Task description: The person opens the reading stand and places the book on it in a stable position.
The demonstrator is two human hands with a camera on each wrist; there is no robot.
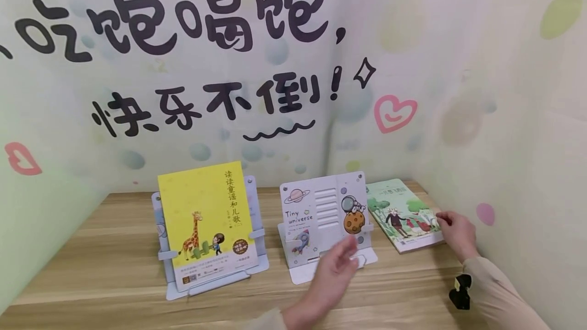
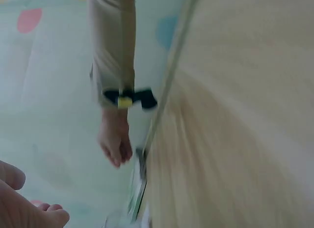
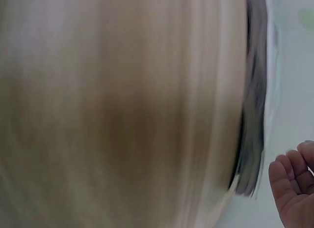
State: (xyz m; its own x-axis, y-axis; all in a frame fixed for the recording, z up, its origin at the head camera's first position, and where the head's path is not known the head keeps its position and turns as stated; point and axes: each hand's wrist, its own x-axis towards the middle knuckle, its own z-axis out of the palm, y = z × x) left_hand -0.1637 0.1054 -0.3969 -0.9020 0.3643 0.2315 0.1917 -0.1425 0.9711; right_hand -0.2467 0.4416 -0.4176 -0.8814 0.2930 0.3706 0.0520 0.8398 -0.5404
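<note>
My right hand [image 1: 458, 233] is by the right edge of a green-covered children's book [image 1: 403, 215] lying flat on the table. Its fingers [image 3: 283, 181] are loosely bent near the pages in the right wrist view, with nothing between them. My left hand [image 1: 332, 274], fingers loosely extended and holding nothing, hovers in front of a white book stand [image 1: 327, 218] printed with planets, an astronaut and a rocket. No book stands on it. Left of it, a yellow children's book [image 1: 208, 218] with a giraffe leans on a second, pale blue stand [image 1: 259, 248], its lower edge behind a front bar.
The stands and books rest on a wood-grain table [image 1: 114, 269]. A cloth backdrop [image 1: 275, 157] with large black writing rises behind and at the sides, close to my right arm. A small black camera [image 1: 460, 292] sits on my right wrist.
</note>
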